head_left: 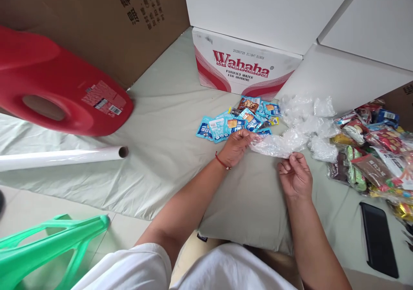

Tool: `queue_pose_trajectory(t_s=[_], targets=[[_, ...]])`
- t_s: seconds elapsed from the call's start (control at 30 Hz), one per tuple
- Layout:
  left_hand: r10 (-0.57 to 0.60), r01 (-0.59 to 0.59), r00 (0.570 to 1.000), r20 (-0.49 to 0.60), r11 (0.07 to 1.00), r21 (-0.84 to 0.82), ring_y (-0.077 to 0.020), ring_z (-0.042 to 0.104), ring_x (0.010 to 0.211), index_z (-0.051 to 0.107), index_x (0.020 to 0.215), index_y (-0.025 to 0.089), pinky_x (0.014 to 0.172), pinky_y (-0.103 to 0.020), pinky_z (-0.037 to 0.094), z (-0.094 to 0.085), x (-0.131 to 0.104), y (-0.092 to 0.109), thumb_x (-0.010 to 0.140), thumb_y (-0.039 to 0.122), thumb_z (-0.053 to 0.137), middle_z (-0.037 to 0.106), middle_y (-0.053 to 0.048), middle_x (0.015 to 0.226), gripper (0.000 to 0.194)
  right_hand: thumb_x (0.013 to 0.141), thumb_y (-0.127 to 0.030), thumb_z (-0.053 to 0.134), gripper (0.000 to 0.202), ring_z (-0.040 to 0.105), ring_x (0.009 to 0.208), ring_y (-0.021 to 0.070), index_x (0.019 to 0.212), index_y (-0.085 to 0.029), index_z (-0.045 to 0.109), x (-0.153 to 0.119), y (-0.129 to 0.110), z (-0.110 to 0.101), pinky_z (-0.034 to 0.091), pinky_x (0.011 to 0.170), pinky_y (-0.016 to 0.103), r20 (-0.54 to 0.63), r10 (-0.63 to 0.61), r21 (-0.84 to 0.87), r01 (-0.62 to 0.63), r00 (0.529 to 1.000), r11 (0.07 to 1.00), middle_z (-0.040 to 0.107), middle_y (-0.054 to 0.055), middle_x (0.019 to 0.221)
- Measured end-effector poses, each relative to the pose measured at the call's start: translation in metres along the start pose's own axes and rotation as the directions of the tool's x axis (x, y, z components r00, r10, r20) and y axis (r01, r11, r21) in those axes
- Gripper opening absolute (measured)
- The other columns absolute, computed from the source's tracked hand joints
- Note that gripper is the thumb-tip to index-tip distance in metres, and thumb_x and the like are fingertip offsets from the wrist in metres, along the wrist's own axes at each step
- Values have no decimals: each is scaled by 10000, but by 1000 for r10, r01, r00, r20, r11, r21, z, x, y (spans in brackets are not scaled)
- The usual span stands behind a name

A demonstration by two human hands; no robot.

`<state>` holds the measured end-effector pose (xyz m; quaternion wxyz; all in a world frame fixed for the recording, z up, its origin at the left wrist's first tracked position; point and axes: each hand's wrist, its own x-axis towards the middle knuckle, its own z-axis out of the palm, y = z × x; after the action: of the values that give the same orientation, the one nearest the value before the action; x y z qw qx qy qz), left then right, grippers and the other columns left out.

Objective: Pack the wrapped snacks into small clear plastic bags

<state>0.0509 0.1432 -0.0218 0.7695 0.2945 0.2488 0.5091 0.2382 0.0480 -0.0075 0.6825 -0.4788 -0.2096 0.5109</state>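
At far left, see a green stool (pixel 64 232) on the tiled floor (pixel 124 229) and, on the pale cloth (pixel 161 131), a red jug (pixel 69 94) with a hole through its handle; cannot tell the contents through its opaque walls. Behind it, see a brown carton (pixel 97 27) printed with dark characters, with the inside hidden. Nearer, find a white roll (pixel 64 156), dark and hollow at its right end. Farther right, come to a loose heap of blue packets (pixel 222 128), flat and printed, in front of a white and red Wahaha carton (pixel 247 64); cannot see inside either.

With thumb and fingers of the left hand (pixel 238 146), pinch the left end of a clear plastic piece (pixel 271 146), just beside the blue packets and above the cloth. With thumb and forefinger of the right hand (pixel 297 176), pinch its near right edge. Just beyond, see crumpled clear plastic (pixel 306 122); then, at far right, a pile of many-coloured snack packets (pixel 374 169) and, nearer, a black phone (pixel 379 238).
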Motion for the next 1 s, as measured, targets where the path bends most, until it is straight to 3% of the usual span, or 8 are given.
queue_pose_trajectory(t_s=[0.13, 0.27, 0.4, 0.53, 0.67, 0.8, 0.93, 1.0], targets=[[33, -33, 998, -56, 999, -6, -169, 710, 870, 481, 717, 203, 838, -307, 522, -5, 4, 5, 626, 589, 940, 736, -13, 866, 607, 666, -305, 940, 356, 426, 555, 37, 831, -204, 640, -1, 3, 0, 373, 488, 149, -16, 14, -99, -15, 1000, 995, 603, -33, 751], [236, -201, 969, -72, 926, 320, -144, 645, 782, 511, 706, 203, 761, -291, 493, -8, 4, -4, 762, 700, 796, 687, 0, 774, 576, 720, -369, 902, 346, 341, 458, 23, 783, -199, 607, -3, -1, -1, 276, 400, 134, -68, -71, -60, 67, 995, 996, 506, -69, 625], [479, -449, 851, 216, 451, 771, -177, 656, 887, 653, 775, 199, 862, -358, 460, 1, -11, -17, 983, 579, 605, 743, -58, 916, 436, 791, -561, 827, 401, 398, 436, 45, 809, -193, 667, -8, 1, 2, 283, 357, 157, 44, 21, -116, -16, 999, 993, 564, -36, 629], [274, -666, 732, 624, 97, 739, -237, 670, 1054, 711, 844, 212, 960, -427, 413, 14, -27, -32, 1016, 457, 581, 782, -77, 972, 326, 748, -638, 849, 530, 653, 742, 128, 1040, -212, 727, -8, 12, 6, 516, 553, 213, 110, 93, -166, -74, 990, 983, 716, 31, 923], [219, -732, 681, 699, 236, 639, -247, 671, 1037, 690, 904, 208, 957, -435, 462, 18, -29, -41, 1001, 412, 561, 772, -94, 948, 261, 669, -431, 949, 416, 602, 664, 92, 925, -214, 704, -2, 21, 1, 501, 618, 209, -50, 35, -202, -45, 998, 978, 682, -39, 786], [315, -611, 791, 524, 380, 694, -209, 666, 923, 641, 992, 202, 894, -387, 528, 16, -26, -38, 1013, 406, 537, 732, -104, 1001, 230, 692, -432, 914, 403, 640, 749, 131, 988, -211, 754, 0, 28, -7, 530, 715, 276, -48, -64, -335, 44, 997, 941, 739, -2, 880], [396, -482, 852, 343, 335, 809, -272, 637, 1140, 614, 1206, 191, 957, -427, 546, 17, -26, -36, 892, 549, 701, 634, -163, 1281, 485, 746, -454, 871, 382, 643, 792, 146, 1031, -213, 789, -6, 30, -7, 529, 754, 294, -6, -136, -496, 116, 991, 860, 758, 19, 929], [377, -459, 865, 333, 321, 829, -278, 634, 1140, 660, 1131, 198, 990, -443, 531, 17, -25, -35, 928, 521, 663, 663, -145, 1220, 381, 789, -464, 840, 350, 620, 746, 137, 1023, -209, 793, -9, 29, -5, 520, 721, 288, 10, -164, -539, 143, 986, 830, 746, 17, 891]])
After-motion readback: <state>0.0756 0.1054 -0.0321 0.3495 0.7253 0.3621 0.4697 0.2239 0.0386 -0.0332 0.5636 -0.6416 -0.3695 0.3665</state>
